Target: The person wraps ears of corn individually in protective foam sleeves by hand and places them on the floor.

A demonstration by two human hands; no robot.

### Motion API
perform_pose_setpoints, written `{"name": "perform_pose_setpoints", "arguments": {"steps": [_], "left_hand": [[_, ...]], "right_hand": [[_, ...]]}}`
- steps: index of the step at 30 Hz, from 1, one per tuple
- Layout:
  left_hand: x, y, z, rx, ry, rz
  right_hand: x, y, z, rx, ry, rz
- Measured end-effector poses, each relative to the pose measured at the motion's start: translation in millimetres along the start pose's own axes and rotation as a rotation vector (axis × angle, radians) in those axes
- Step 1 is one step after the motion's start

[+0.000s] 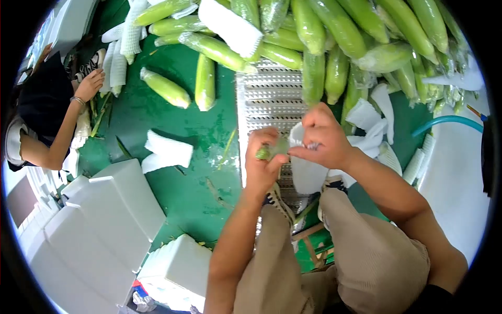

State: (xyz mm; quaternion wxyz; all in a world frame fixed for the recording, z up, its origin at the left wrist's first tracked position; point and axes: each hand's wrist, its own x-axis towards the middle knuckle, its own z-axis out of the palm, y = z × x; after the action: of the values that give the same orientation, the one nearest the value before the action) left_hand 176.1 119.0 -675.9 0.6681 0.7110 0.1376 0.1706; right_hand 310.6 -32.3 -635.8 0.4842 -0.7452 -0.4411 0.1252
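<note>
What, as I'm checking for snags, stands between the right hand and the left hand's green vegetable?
Apparently plastic film, in the gap between the green vegetable and right hand; the left thumb sits just below.

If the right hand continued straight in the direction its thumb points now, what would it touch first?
Most likely the left hand, whose thumb lies just ahead of the right hand's thumb; their exact depth is unclear.

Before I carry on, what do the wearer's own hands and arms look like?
The left hand and right hand are ungloved, with no watch or bracelet visible. The left forearm and right forearm are bare, without markings I can make out. Black fabric shows beside the right upper arm, possibly a sleeve.
</note>
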Motion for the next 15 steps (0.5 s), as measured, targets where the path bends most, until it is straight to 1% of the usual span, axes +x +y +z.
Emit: {"name": "perform_pose_setpoints", "arguments": {"steps": [1,2,3,4,5,6,7,8,9,10,11,14,15], "left_hand": [[3,2,-10,0.184,-0.033,0.074],[8,7,-18,0.378,-0.066,0.151],[8,22,-23,0.593,-0.106,0.180],[5,34,-23,0.652,-0.161,0.118],[1,43,-20,0.707,-0.217,0.055],[-5,50,-16,0.760,-0.272,-0.009],[-12,50,-11,0.664,-0.280,-0.006],[-21,46,0,0.555,-0.211,0.001],[-26,39,11,0.485,-0.204,-0.006],[-37,39,13,0.385,-0.187,-0.077],[-41,47,17,0.285,-0.164,-0.146],[-41,49,26,0.316,-0.202,-0.093],[-45,54,29,0.143,-0.263,-0.297]], "right_hand": [[1,-9,-11,-0.062,0.024,-0.113],[-1,-14,-18,0.034,0.011,-0.138],[-4,-18,-24,0.137,0.003,-0.163],[-8,-22,-25,0.239,-0.003,-0.191],[-10,-28,-21,0.429,0.029,-0.143],[-12,-36,-22,0.526,0.004,0.078],[-13,-45,-27,0.618,-0.024,0.299],[-14,-52,-29,0.704,-0.054,0.521],[-14,-56,-18,1.269,0.017,0.848],[-19,-48,-12,1.527,-0.027,0.907],[-18,-52,-15,1.588,0.026,0.877],[-36,-41,-9,1.901,0.235,0.852],[-43,-36,-8,1.871,0.245,0.903]]}}
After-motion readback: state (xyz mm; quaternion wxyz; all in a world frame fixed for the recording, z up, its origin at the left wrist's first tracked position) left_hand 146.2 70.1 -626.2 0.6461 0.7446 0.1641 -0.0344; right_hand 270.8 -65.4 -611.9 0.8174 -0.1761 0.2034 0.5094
